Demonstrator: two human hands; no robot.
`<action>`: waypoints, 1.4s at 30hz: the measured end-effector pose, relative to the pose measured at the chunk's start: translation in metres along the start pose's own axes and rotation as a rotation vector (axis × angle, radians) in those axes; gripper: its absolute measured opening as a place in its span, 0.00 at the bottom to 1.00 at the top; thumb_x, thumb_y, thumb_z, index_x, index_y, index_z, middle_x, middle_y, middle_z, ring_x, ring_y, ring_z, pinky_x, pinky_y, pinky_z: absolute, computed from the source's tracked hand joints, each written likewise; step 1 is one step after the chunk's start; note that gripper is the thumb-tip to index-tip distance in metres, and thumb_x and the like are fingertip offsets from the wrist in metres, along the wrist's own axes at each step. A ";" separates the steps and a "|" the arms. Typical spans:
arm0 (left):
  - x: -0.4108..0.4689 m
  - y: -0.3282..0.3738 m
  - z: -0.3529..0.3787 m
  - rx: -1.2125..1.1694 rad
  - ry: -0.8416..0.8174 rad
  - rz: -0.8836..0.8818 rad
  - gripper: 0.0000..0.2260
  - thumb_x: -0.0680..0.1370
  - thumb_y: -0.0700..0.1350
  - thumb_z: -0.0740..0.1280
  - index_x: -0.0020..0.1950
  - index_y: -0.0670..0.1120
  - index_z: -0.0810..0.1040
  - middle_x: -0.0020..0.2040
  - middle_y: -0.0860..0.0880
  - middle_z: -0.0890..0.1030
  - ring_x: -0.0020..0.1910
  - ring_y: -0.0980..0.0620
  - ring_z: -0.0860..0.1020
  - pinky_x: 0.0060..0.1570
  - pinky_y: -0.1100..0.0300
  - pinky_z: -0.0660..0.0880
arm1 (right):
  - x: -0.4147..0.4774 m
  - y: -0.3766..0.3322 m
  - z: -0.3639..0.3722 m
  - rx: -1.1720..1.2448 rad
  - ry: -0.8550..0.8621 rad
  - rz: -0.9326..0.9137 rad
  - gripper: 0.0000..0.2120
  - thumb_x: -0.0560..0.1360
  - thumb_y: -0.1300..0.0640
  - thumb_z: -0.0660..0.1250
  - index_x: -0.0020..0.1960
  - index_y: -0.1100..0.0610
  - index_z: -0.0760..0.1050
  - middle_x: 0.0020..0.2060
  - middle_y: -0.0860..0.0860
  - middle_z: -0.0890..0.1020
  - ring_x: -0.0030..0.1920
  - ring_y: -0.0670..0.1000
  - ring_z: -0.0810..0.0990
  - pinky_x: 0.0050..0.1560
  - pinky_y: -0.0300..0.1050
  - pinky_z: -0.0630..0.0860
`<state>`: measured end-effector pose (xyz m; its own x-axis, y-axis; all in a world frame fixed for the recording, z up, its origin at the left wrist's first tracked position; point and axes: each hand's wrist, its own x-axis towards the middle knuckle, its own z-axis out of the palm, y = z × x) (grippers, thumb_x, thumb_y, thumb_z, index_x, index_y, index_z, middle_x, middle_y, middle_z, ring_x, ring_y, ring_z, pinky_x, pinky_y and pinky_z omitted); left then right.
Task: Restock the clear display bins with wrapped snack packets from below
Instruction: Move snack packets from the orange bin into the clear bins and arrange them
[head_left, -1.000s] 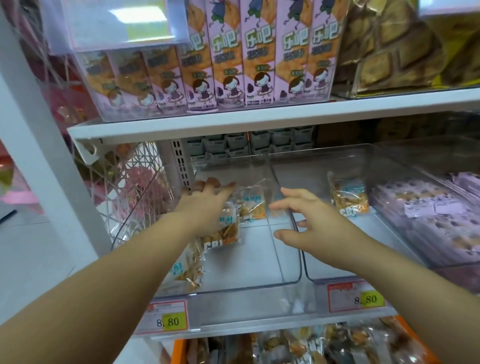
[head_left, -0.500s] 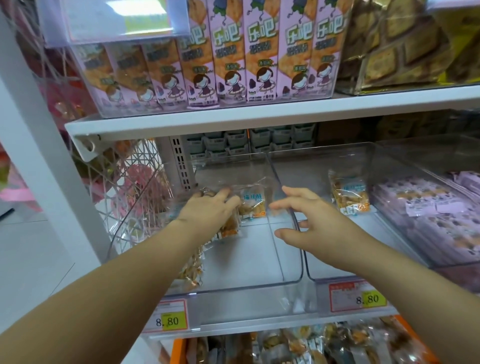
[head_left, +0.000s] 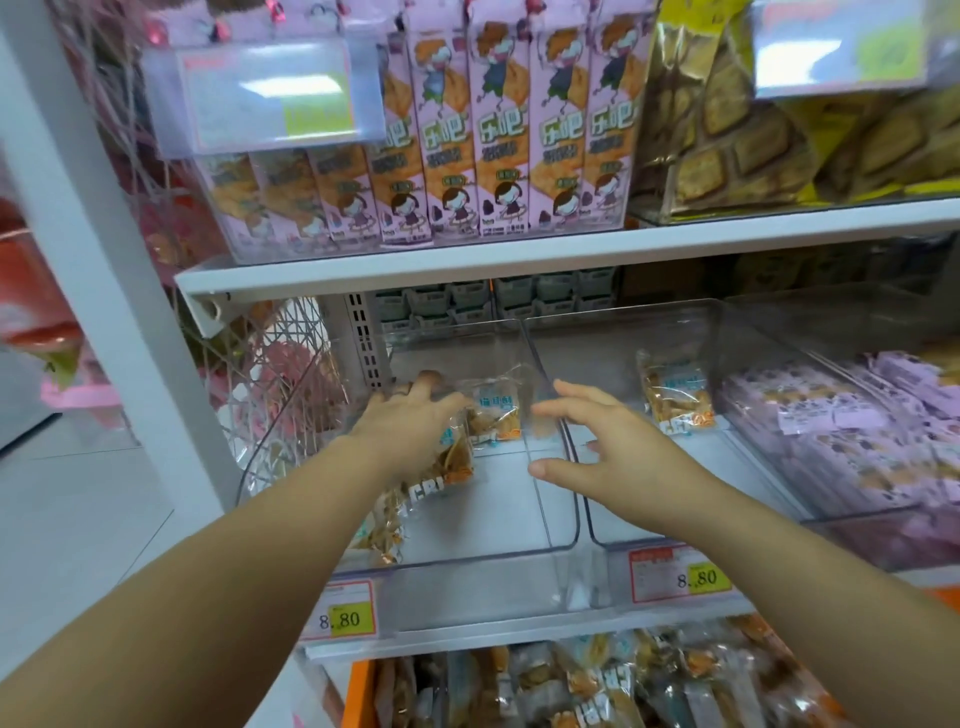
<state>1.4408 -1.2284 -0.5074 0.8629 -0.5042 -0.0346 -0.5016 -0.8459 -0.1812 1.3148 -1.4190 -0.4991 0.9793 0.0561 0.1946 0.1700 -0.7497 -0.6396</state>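
Observation:
Two clear display bins sit side by side on the middle shelf. In the left bin (head_left: 493, 558) my left hand (head_left: 410, 421) lies with straight fingers on several wrapped snack packets (head_left: 452, 470) along the bin's left side. Another packet (head_left: 496, 415) leans just right of its fingertips. My right hand (head_left: 608, 447) hovers open above the divide between the bins and holds nothing. The middle bin (head_left: 649, 535) has one packet (head_left: 675, 400) at its back. Below the shelf, an orange crate (head_left: 358, 691) holds many more of these packets (head_left: 597, 686).
A third bin to the right holds purple wrapped packets (head_left: 857, 431). Price tags reading 8.80 (head_left: 343, 616) (head_left: 680, 574) hang on the shelf's front edge. Pink snack boxes (head_left: 498, 156) fill the shelf above. A white upright post (head_left: 104, 260) and a wire rack (head_left: 291, 374) stand on the left.
My left hand has slid deeper into the left bin, pushing the packets toward the back, and its fingers have flattened. My right hand has barely moved.

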 end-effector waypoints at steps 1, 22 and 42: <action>-0.006 0.002 -0.004 -0.026 0.023 0.003 0.34 0.76 0.34 0.60 0.75 0.60 0.54 0.72 0.43 0.61 0.69 0.40 0.64 0.68 0.41 0.61 | -0.006 -0.001 -0.002 -0.024 0.029 -0.016 0.24 0.73 0.47 0.69 0.68 0.43 0.69 0.73 0.40 0.59 0.71 0.42 0.62 0.69 0.40 0.61; -0.166 0.107 0.168 -0.722 -0.183 -0.057 0.15 0.78 0.48 0.65 0.65 0.53 0.72 0.62 0.49 0.75 0.61 0.48 0.75 0.59 0.57 0.71 | -0.155 0.121 0.075 -0.465 -0.641 0.336 0.20 0.77 0.51 0.64 0.68 0.51 0.67 0.64 0.52 0.75 0.61 0.52 0.73 0.54 0.42 0.71; -0.157 0.118 0.187 -0.935 -0.907 0.002 0.32 0.70 0.68 0.65 0.72 0.59 0.65 0.73 0.53 0.67 0.69 0.54 0.67 0.68 0.58 0.64 | -0.151 0.158 0.117 -0.171 -0.691 0.462 0.24 0.69 0.58 0.74 0.63 0.50 0.72 0.57 0.49 0.74 0.51 0.47 0.75 0.48 0.40 0.74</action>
<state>1.2582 -1.2167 -0.7070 0.4124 -0.5200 -0.7480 -0.0384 -0.8303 0.5560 1.2068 -1.4693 -0.7164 0.8029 0.0684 -0.5921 -0.2282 -0.8824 -0.4114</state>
